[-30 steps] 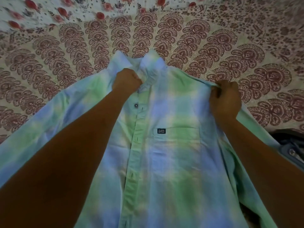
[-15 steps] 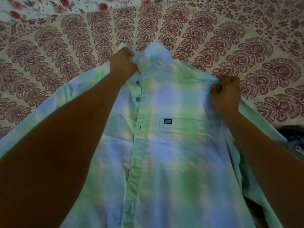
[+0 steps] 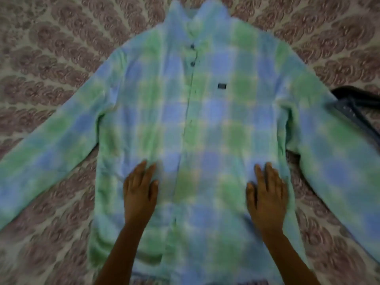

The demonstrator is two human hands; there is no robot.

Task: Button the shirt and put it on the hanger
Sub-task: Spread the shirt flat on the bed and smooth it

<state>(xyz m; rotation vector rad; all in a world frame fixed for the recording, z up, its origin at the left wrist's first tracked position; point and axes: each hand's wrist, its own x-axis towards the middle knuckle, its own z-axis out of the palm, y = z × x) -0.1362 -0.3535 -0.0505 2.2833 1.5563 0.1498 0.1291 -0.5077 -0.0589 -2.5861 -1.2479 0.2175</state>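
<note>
now both palms, left hand [image 3: 139,192] and right hand [image 3: 267,194], lie flat on shirt [image 3: 205,120].

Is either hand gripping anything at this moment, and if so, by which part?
Nothing is held. The left hand and right hand lie flat and open on the lower front of the shirt, either side of its placket.

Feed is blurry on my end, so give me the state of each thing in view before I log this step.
shirt: laid flat, front up, sleeves spread; top two buttons visible, lower placket too blurred to judge
left hand: open, palm flat on the shirt
right hand: open, palm flat on the shirt
dark object: at right edge, partly under the sleeve; unclear what it is
bedsheet: spread under the shirt
</note>
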